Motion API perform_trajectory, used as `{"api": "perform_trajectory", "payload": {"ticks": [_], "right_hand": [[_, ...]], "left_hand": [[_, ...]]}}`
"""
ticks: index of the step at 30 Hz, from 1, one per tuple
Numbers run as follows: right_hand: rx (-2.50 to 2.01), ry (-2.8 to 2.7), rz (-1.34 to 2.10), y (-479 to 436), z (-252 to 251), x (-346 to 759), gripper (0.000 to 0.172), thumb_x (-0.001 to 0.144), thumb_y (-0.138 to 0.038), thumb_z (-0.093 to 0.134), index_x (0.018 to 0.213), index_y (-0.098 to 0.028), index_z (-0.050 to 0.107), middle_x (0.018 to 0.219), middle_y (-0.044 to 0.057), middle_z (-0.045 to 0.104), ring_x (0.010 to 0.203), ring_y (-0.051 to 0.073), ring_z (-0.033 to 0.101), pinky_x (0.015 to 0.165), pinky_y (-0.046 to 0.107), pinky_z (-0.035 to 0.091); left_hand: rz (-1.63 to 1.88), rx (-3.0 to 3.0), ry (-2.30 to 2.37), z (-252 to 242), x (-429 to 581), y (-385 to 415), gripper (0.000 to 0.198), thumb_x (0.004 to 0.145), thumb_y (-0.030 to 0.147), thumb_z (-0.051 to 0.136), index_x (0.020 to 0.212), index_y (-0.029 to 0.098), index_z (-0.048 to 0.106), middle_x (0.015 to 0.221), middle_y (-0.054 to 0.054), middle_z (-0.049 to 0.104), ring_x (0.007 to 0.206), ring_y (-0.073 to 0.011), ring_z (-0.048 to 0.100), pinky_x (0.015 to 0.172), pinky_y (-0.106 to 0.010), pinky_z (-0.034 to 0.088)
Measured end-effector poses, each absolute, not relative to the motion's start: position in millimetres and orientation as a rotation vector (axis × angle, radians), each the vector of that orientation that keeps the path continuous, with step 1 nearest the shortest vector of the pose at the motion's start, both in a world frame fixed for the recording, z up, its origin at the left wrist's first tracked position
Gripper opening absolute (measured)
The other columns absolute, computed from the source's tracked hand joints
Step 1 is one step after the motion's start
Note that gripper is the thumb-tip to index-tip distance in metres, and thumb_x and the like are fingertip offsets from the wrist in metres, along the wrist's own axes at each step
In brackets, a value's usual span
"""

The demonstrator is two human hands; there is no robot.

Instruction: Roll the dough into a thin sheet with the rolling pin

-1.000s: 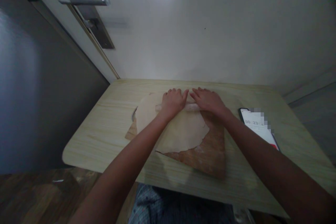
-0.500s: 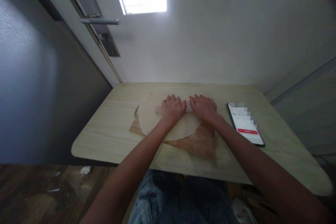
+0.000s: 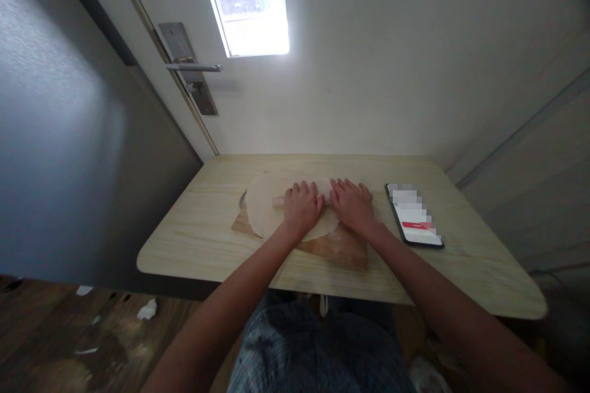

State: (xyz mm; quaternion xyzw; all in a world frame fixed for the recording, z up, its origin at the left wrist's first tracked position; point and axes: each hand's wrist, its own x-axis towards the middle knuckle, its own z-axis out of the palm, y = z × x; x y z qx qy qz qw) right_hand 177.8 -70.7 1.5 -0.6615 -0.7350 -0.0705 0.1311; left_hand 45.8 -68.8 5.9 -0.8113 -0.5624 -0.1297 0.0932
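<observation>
A wide, thin sheet of pale dough lies over a brown wooden board, whose corners show at the left and lower right. Across the dough runs a light rolling pin, its left end bare. My left hand is on the middle of the pin, fingers curved over it. My right hand is on the pin's right part and hides that end. Both hands press from above, with a short piece of the pin visible between them.
The pale wooden table stands against a white door with a metal handle and a bright window. A phone lies right of my right hand. White scraps are on the floor at lower left.
The camera view has shifted, so the table and door sit lower in the picture. Both hands remain on the rolling pin, and more of the dough's far part shows beyond them.
</observation>
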Motion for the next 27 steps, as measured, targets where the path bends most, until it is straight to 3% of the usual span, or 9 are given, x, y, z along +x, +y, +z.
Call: {"api": "perform_trajectory", "payload": {"ticks": [8, 17, 27], "right_hand": [[-1.942, -2.111, -0.196, -55.8, 3.6, 176.2, 0.041, 0.086, -0.028, 0.024, 0.119, -0.018, 0.046, 0.112, 0.007, 0.056, 0.109, 0.02, 0.043, 0.091, 0.038, 0.023], [-2.113, -2.122, -0.067, -22.8, 15.2, 174.3, 0.045, 0.085, -0.032, 0.022, 0.125, -0.023, 0.04, 0.104, 0.009, 0.06, 0.086, 0.021, 0.056, 0.071, 0.032, 0.038], [-2.212, -2.111, 0.124, 14.8, 17.4, 175.0, 0.043, 0.082, -0.032, 0.028, 0.122, -0.022, 0.044, 0.101, 0.01, 0.061, 0.088, 0.023, 0.056, 0.07, 0.033, 0.04]], "left_hand": [[-0.343, -2.427, -1.7, 7.9, 48.2, -52.4, 0.038, 0.087, 0.037, 0.022, 0.1, 0.015, 0.05, 0.102, -0.012, 0.052, 0.097, -0.0223, 0.045, 0.078, -0.036, 0.035], [-0.292, -2.48, -1.807, 13.4, 51.3, -17.3, 0.045, 0.087, 0.04, 0.017, 0.096, 0.014, 0.053, 0.1, -0.011, 0.054, 0.096, -0.0219, 0.048, 0.075, -0.034, 0.038], [-0.283, -2.477, -1.952, 8.9, 53.0, 18.9, 0.056, 0.086, 0.046, 0.013, 0.085, 0.013, 0.059, 0.085, -0.01, 0.061, 0.079, -0.0203, 0.056, 0.071, -0.033, 0.04]]}}
